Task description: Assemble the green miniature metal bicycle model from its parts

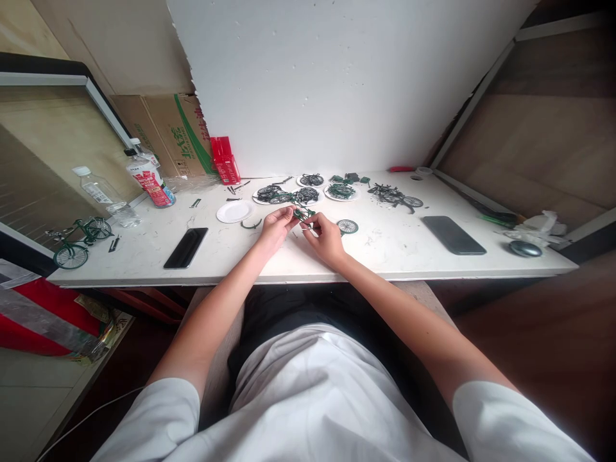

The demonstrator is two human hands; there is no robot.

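In the head view, both hands met over the middle of the white table [385,256], close to its far half. The left hand [276,226] had its fingertips pinched together on a small green frame [303,213], held just above the tabletop, and the right hand [327,236] had thumb and forefinger closed on the frame's near end; whether a separate tiny piece sat between those fingers was too small to tell. By the look of it, the step in hand was fitting a part onto that frame. Work this fine would call for a steady pinch from the left hand and small, careful turns from the right. A loose wheel [347,226] lay just beside the right hand. An empty plate [235,211] sat near the left hand, with plates of dark parts [269,194] beyond the fingers. A finished toy bicycle [77,240] stood at the table's left end, well apart, and a black phone [186,248] lay between it and the hands.
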